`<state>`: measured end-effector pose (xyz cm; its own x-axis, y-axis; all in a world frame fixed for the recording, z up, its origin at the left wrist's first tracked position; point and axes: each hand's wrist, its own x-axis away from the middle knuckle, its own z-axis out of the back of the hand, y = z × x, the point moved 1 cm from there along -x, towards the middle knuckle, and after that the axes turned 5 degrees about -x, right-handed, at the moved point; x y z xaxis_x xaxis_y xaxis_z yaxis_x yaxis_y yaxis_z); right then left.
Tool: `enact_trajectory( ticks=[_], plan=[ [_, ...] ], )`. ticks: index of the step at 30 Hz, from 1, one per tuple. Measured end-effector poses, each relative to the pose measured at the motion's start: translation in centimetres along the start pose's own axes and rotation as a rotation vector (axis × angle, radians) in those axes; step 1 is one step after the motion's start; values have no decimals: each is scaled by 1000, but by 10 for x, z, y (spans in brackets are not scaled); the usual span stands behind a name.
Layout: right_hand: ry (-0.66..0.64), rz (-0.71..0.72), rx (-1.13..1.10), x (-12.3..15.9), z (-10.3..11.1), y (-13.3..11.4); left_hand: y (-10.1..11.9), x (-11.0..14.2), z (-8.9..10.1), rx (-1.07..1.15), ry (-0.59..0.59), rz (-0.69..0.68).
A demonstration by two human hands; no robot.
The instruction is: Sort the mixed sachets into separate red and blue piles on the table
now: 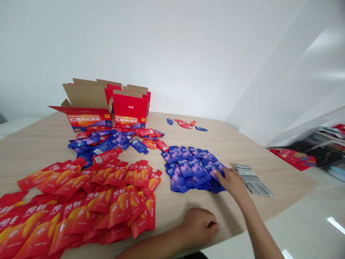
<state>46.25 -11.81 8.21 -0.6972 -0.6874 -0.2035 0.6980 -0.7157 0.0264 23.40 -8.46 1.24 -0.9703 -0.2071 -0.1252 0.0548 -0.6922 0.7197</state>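
Note:
My right hand (231, 181) reaches out to the right edge of a spread of blue sachets (191, 167) on the wooden table (242, 144); its fingers rest on the outermost blue sachet, pinched at its edge. My left hand (201, 225) lies near the table's front edge as a loose fist, with nothing visible in it. To its left, rows of red-orange sachets (81, 201) overlap across the table. A mixed heap of red and blue sachets (113, 142) lies further back.
Open red cardboard boxes (107, 106) stand at the back of the table. A stack of striped sheets (253, 180) lies just right of my right hand. A few loose sachets (185, 124) lie far back. Red packaging (293, 158) sits on the floor at right.

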Motion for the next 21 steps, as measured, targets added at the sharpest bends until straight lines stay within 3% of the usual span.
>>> enact_trajectory(
  ticks=[10, 15, 21],
  plan=[
    [-15, 53, 16, 5, -10, -4, -4, -2, -5, -22, 3, -5],
    [10, 65, -237, -6, -22, 9, -4, -2, -7, -46, 1, -8],
    [15, 66, -635, -11, -11, 18, -5, -3, -8, -31, -18, -3]
  ],
)
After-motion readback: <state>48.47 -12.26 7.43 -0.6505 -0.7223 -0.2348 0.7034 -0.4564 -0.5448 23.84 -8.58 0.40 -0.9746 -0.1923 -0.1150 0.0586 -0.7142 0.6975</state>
